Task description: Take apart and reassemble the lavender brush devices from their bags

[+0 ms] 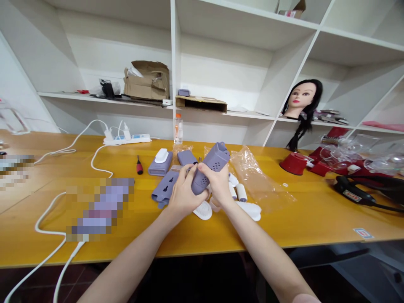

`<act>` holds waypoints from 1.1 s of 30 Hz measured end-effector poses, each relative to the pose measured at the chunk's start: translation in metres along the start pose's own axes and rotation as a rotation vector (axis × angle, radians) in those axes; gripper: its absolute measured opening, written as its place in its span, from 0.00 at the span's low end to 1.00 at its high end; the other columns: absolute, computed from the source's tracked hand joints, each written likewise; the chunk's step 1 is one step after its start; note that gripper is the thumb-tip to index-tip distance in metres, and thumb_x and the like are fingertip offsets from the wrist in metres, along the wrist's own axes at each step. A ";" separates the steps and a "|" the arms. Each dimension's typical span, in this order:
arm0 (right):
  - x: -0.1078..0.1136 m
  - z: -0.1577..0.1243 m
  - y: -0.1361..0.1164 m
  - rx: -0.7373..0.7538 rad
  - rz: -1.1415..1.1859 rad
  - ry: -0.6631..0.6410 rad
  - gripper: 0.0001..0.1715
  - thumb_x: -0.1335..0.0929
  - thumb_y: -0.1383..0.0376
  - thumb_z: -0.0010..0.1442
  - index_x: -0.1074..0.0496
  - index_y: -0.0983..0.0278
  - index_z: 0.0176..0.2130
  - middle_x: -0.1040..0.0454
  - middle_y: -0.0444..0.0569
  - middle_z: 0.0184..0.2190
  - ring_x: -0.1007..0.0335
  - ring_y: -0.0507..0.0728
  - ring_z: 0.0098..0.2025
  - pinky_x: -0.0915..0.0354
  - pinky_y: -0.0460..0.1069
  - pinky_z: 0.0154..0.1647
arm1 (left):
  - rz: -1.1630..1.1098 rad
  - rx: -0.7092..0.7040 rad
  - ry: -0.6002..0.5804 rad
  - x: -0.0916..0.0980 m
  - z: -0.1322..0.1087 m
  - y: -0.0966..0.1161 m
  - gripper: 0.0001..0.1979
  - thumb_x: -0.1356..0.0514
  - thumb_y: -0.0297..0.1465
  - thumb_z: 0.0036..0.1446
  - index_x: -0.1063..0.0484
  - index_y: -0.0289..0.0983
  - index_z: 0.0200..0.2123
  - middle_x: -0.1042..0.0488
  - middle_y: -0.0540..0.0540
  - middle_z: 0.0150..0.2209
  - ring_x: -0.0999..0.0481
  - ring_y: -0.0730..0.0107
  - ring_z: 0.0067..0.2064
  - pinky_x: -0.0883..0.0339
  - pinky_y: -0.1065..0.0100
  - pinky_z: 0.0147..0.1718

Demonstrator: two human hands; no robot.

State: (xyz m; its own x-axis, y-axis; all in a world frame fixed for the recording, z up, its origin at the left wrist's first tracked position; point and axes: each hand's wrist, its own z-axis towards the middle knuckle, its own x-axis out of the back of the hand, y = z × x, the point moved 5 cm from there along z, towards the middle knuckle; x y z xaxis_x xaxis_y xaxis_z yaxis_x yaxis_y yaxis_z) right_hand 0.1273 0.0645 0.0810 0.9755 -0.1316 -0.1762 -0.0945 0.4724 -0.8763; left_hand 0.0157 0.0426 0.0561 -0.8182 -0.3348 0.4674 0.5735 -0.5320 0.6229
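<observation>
i've l hand (185, 191) & r hand (220, 182) both clamped on the holed purple casing (216, 159) above the bench (277, 229), prob. pressing or turning it, so next move calls for firm, even grip.

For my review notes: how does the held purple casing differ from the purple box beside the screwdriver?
The casing is held tilted above the table; the box rests on it. The casing shows small holes; the box bears a white piece. Both are purple.

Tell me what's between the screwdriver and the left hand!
In the head view, a purple block with a white piece on top and a purple slotted piece lie between the screwdriver and the left hand.
</observation>
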 end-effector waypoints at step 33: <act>-0.017 -0.019 0.020 -0.430 0.102 -0.526 0.17 0.29 0.71 0.40 0.33 0.64 0.34 0.31 0.39 0.20 0.41 0.47 0.17 0.45 0.44 0.17 | -1.116 0.351 0.145 0.000 0.002 -0.029 0.17 0.43 0.28 0.43 0.32 0.39 0.40 0.26 0.50 0.34 0.27 0.65 0.36 0.35 0.68 0.32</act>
State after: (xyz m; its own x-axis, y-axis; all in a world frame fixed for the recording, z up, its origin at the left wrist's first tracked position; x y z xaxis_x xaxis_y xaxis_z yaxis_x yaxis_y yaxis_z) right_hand 0.1047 0.0599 0.0582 0.9139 0.3873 -0.1214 -0.1553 0.0575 -0.9862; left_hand -0.0008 0.0598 0.0389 -0.8579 0.0831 -0.5071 -0.5015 -0.3504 0.7910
